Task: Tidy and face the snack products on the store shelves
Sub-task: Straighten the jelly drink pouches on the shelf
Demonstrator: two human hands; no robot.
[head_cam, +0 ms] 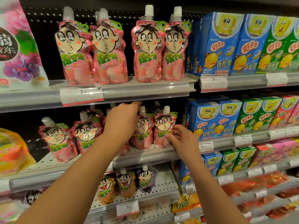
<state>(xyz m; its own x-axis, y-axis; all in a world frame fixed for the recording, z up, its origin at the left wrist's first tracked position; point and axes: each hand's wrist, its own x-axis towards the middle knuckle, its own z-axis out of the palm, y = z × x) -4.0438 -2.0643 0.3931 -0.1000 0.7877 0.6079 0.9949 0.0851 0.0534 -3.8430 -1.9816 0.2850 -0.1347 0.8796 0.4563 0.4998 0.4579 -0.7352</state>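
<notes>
Two bare arms reach up to the middle grey metal shelf (145, 156). The right hand (181, 139) is nearest. Its fingers (169, 136) are a little apart and gently bent, and the thumb touches the front of a pink soft drink pouch with a cartoon face and a white cap (163, 128). That pouch stands upright, at the shelf's front edge. The left hand (122, 117) reaches farther in and higher. Its fingers (135, 103) curl over the top of a pouch hidden behind the hand, but I cannot tell if they grip it. Just right of these fingers stands another pink pouch (143, 128). Right of the right hand's fingers stand blue cardboard snack boxes (213, 120).
</notes>
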